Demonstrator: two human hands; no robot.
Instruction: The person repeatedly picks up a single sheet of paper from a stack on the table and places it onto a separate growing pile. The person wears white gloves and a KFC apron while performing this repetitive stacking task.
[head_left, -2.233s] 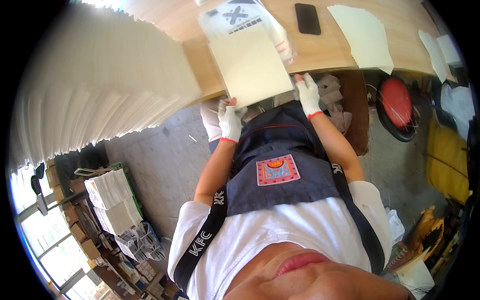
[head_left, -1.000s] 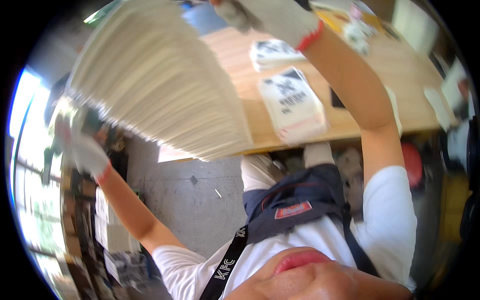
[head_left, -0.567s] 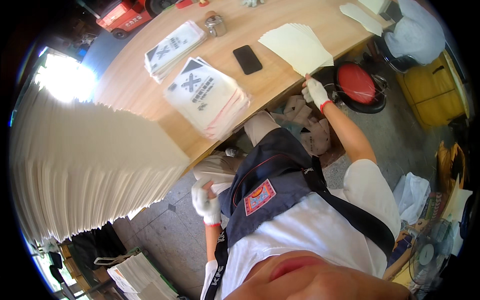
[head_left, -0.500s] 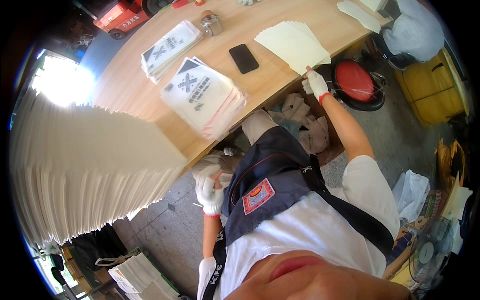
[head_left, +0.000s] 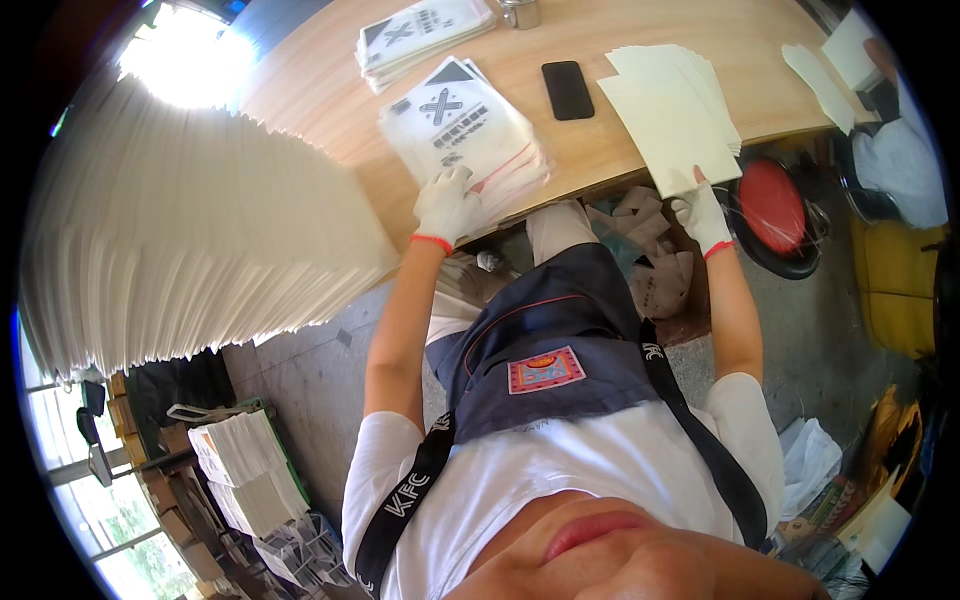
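Note:
My left hand (head_left: 449,205), in a white glove with a red cuff, rests on the near edge of a stack of printed clear plastic bags (head_left: 455,125). Its fingers lie over the bags, not visibly gripping one. At the table's front edge my right hand (head_left: 704,214), gloved alike, pinches the near end of a cream paper sheet (head_left: 668,125). The bare thumb tip shows on top; the other fingers curl below. That sheet lies over a fanned pile of similar sheets (head_left: 712,95) and sticks out past the edge.
A black phone (head_left: 568,90) lies between bags and paper. Behind is another bag stack (head_left: 420,40) beside a metal jar (head_left: 520,12). A tall paper stack (head_left: 220,220) rises at left. Below the table's right side are a scrap-filled box (head_left: 660,270) and a red-seated stool (head_left: 768,215).
My left hand has risen from beside my lap onto the bag stack. The right hand keeps hold at the paper, whose top sheet now juts nearer to me. The view has shifted.

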